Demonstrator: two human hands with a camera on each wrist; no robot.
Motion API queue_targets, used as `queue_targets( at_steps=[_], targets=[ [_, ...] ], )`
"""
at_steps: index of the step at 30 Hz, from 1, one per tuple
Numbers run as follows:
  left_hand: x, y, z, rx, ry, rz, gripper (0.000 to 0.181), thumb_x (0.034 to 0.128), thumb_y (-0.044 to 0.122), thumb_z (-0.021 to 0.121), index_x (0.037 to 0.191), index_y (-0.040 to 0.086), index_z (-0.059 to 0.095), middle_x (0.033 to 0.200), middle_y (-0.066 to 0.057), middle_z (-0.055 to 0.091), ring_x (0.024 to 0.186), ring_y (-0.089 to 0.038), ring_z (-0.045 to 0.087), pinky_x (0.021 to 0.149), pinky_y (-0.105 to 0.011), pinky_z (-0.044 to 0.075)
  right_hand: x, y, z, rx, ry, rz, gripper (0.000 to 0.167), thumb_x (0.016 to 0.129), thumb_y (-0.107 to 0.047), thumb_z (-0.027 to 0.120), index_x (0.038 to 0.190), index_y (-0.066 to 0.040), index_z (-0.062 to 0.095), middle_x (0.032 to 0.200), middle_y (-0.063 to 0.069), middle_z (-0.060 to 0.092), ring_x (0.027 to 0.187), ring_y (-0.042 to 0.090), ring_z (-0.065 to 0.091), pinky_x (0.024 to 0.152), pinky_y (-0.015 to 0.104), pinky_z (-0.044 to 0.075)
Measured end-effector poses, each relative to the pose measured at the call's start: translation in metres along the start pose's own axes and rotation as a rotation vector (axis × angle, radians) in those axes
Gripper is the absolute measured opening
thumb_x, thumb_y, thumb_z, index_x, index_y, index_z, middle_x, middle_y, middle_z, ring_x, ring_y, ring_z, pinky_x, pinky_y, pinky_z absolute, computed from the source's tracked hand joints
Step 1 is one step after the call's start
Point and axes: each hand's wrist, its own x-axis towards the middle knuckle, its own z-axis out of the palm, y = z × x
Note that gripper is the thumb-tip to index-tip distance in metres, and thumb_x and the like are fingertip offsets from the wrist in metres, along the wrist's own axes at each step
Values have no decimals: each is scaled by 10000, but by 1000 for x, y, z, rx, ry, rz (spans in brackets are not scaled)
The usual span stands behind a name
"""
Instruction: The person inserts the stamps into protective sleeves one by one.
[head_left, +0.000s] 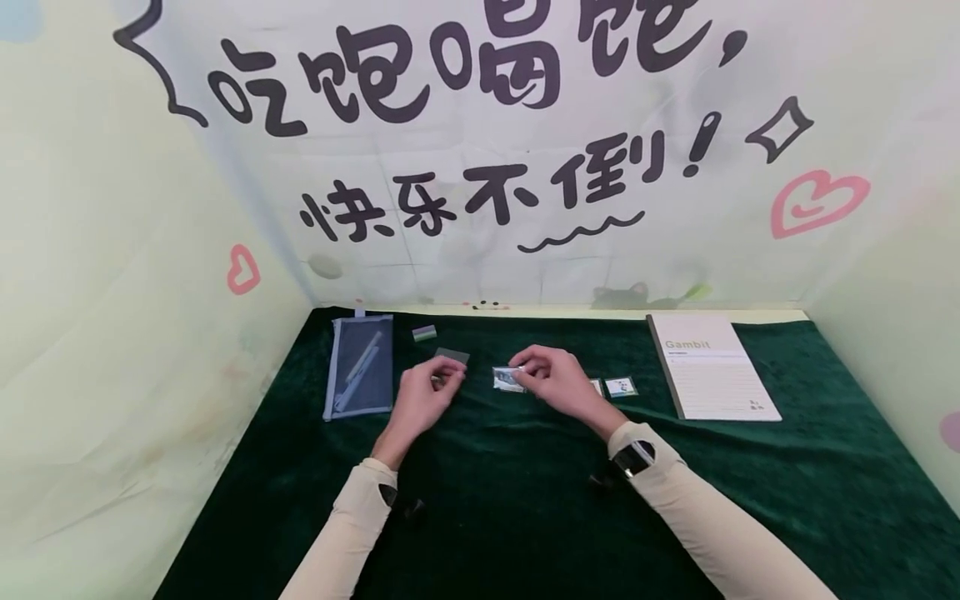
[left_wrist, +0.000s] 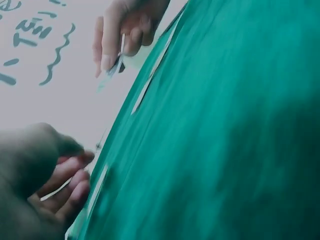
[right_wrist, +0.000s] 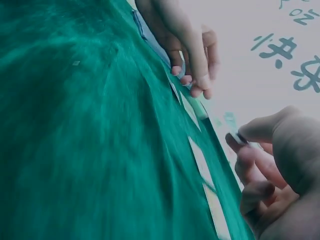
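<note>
My right hand (head_left: 558, 379) pinches a small rectangular picture card (head_left: 507, 379) between thumb and fingers, raised over the dark green cloth. In the right wrist view the card (right_wrist: 237, 137) shows nearly edge-on at the fingertips. To its left, my left hand (head_left: 427, 398) hovers with loosely bent fingers and no plainly visible thing in them. A grey, see-through-looking card (head_left: 454, 356) shows just beyond those fingertips, partly hidden by them. Beside my right wrist lie a small white card with a picture (head_left: 621, 387) and another card (head_left: 597, 387), mostly covered by the hand.
At the left lies a blue mesh zip pouch (head_left: 363, 367) with pens inside. A small green and purple block (head_left: 424, 333) lies behind my left hand. A notebook marked "Gambit" (head_left: 712, 367) is at the right. Printed cloth walls (head_left: 480, 267) close off the back and sides.
</note>
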Motion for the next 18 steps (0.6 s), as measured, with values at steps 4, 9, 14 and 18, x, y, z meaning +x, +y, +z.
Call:
queue_targets(
  at_steps=[4,9,14,18],
  targets=[
    [0,-13,-15,69,50,-39,142,1032,125,740,1163,112,793,1049,-47,786,899,-171,709,800,-307,586,15,-6,21,-46,16,-31,180,1018,-250,775,1186,-187,760,985,-3,772,738,188,650,691,326,536],
    [-2,-20,-15,91,39,-58,217,990,109,787,1205,136,791,1131,-98,718,936,-208,678,821,-328,583,25,-9,40,-102,29,-9,198,1005,-242,793,1183,-160,765,969,-13,760,738,156,641,687,320,522],
    [-3,-23,-16,104,14,-51,284,957,130,835,1236,146,784,1185,-114,699,982,-225,670,847,-358,595,29,-12,49,-149,47,4,177,985,-260,821,1142,-202,764,959,-32,763,781,134,658,726,329,531],
    [-3,-25,-16,109,-15,-56,303,961,154,842,1255,153,771,1205,-98,695,1023,-229,662,884,-391,590,30,-12,53,-193,56,7,181,973,-289,837,1121,-217,761,960,-37,757,798,134,657,748,343,528]
  ],
)
